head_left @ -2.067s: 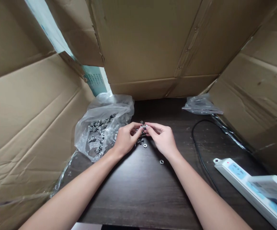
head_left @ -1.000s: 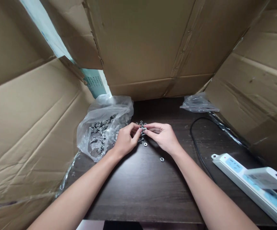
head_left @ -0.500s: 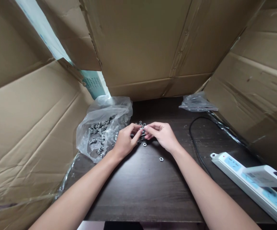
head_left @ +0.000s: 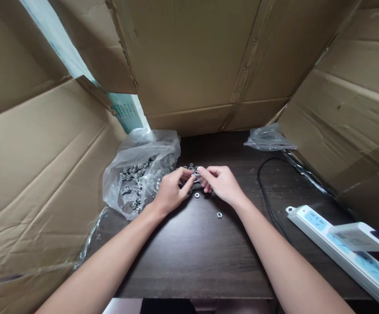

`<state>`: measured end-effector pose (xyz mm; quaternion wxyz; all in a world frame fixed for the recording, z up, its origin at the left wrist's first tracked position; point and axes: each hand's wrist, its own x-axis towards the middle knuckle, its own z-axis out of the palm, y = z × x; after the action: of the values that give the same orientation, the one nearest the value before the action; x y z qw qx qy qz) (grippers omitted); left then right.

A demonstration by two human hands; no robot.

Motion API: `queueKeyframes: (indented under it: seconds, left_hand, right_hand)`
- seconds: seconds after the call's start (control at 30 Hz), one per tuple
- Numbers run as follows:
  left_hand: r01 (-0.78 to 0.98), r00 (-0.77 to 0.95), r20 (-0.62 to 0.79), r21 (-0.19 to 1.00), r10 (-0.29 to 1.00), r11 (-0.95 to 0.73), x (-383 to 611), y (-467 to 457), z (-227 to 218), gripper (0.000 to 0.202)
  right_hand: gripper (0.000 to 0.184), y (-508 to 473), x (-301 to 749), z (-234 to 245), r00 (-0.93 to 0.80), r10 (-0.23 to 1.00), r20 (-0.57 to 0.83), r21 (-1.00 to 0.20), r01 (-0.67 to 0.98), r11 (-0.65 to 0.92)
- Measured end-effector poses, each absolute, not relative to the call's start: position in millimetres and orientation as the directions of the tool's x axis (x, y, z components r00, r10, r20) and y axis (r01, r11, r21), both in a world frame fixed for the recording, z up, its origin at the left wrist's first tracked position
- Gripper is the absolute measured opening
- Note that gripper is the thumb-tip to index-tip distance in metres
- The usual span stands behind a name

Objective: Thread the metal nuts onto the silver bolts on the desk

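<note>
My left hand (head_left: 171,192) and my right hand (head_left: 220,183) meet fingertip to fingertip over the dark wooden table (head_left: 192,257). Both pinch a small metal bolt with a nut (head_left: 195,174) between them; which hand holds which part I cannot make out. Under the fingers lies a small heap of loose nuts (head_left: 191,168). One nut (head_left: 196,195) lies just below the hands, another nut (head_left: 219,214) a little nearer to me. A clear plastic bag (head_left: 137,174) with several bolts in it lies left of my left hand.
Cardboard sheets (head_left: 192,65) wall the table in at the back, left and right. A second clear bag (head_left: 268,139) lies at the back right. A black cable (head_left: 268,196) runs to a white power strip (head_left: 343,248) at the right edge.
My hands have stayed together over the nut heap, with the fingers shifting slightly on the bolt and nut. The view has drifted a little.
</note>
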<state>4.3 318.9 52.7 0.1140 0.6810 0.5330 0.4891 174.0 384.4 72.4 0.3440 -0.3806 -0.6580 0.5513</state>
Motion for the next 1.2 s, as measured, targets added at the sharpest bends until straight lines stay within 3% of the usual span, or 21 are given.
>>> queueKeyframes:
  seconds: [0.13,0.23,0.3,0.4,0.47,0.63,0.83,0.97,1.2]
  left_hand:
    - [0.622,-0.054,0.553,0.670,0.832,-0.405,3.0,319.5,53.2,0.011]
    - [0.618,-0.070,0.551,0.678,0.832,-0.397,1.8,319.9,53.2,0.011]
    - [0.618,-0.078,0.552,0.680,0.830,-0.394,1.4,320.1,53.1,0.011]
    - [0.627,-0.087,0.557,0.675,0.826,-0.389,1.6,320.5,53.1,0.010]
    - [0.631,-0.090,0.558,0.673,0.825,-0.386,2.0,320.7,53.2,0.010]
    - [0.629,-0.078,0.569,0.665,0.819,-0.402,2.1,320.8,52.9,0.009]
    - [0.649,-0.061,0.597,0.633,0.800,-0.423,0.2,320.5,52.3,0.007]
    - [0.656,-0.071,0.599,0.630,0.798,-0.415,0.4,320.9,52.1,0.007]
    - [0.654,-0.087,0.589,0.642,0.804,-0.400,0.8,321.9,52.4,0.007]
  right_hand:
    - [0.069,384.6,175.0,69.0,-0.417,0.896,0.152,-0.919,0.274,0.283]
    - [0.055,386.5,175.9,69.1,-0.401,0.890,0.214,-0.924,0.211,0.318]
    - [0.053,386.9,176.4,70.4,-0.428,0.880,0.208,-0.931,0.188,0.312]
    - [0.071,386.5,177.1,72.8,-0.456,0.878,0.148,-0.910,0.286,0.302]
    - [0.074,386.9,177.5,73.3,-0.428,0.893,0.138,-0.898,0.326,0.296]
    - [0.047,390.5,177.5,69.0,-0.401,0.896,0.191,-0.951,0.151,0.270]
    - [0.059,386.2,175.1,68.9,-0.383,0.897,0.222,-0.909,0.253,0.332]
    - [0.038,383.6,172.7,71.5,-0.362,0.901,0.238,-0.929,0.185,0.320]
    - [0.030,383.3,171.6,71.9,-0.387,0.876,0.287,-0.916,0.155,0.369]
